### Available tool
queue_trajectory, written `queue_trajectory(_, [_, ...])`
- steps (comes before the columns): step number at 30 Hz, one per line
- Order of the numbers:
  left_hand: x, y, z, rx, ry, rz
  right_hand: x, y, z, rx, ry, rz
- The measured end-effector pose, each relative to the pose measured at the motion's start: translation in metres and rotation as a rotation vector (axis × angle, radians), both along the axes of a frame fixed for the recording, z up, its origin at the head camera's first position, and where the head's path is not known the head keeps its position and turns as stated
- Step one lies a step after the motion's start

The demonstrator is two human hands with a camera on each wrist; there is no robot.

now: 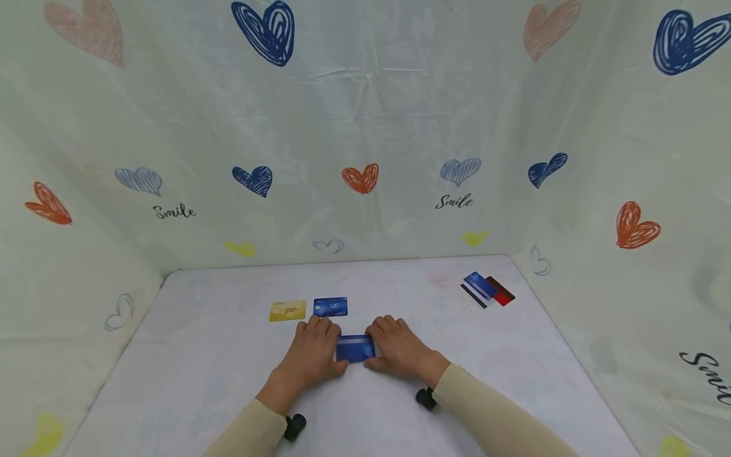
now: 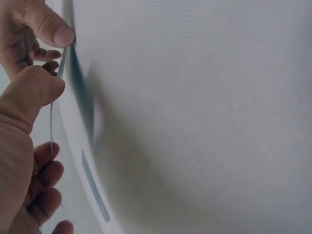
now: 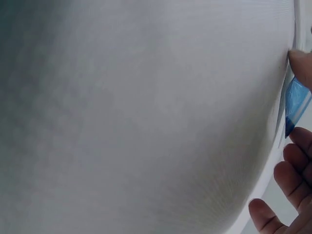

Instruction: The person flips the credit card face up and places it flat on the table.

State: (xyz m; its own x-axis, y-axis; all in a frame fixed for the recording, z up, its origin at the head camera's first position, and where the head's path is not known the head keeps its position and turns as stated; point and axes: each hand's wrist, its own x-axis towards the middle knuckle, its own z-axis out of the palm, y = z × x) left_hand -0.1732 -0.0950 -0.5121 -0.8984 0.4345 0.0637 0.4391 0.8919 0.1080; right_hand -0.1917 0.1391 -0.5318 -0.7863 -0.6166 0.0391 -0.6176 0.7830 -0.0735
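Low over the middle of the white table, a blue card (image 1: pixel 355 349) with a pale stripe lies between my two hands. My left hand (image 1: pixel 314 350) grips its left end, thumb at the near edge and fingers at the far edge. The right end is held by my right hand (image 1: pixel 400 348) in the same way. Seen from the left wrist, the card is a thin edge between the thumb and fingers of the left hand (image 2: pixel 19 136). In the right wrist view a blue part of the card (image 3: pixel 295 100) shows between the right thumb and a finger.
Just beyond my left hand lie a gold card (image 1: pixel 288 310) and a blue VIP card (image 1: pixel 330 306), side by side. At the table's far right, a blue card (image 1: pixel 478 284) overlaps a red and black card (image 1: pixel 504 294), beside a black strip (image 1: pixel 473 296). Heart-printed curtains (image 1: pixel 365 127) surround the table.
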Motion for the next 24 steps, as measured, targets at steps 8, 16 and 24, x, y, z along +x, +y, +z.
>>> queue_trajectory(8, [-0.001,0.000,0.013,0.037,0.069,-0.026,-0.001,-0.002,0.004,-0.045,-0.031,-0.028])
queue_trajectory(16, [-0.001,0.002,0.024,0.048,0.112,-0.060,-0.002,-0.001,0.008,-0.131,-0.021,-0.018])
queue_trajectory(24, [-0.001,0.006,0.030,0.110,0.138,-0.102,-0.002,-0.002,0.009,-0.156,-0.005,0.005])
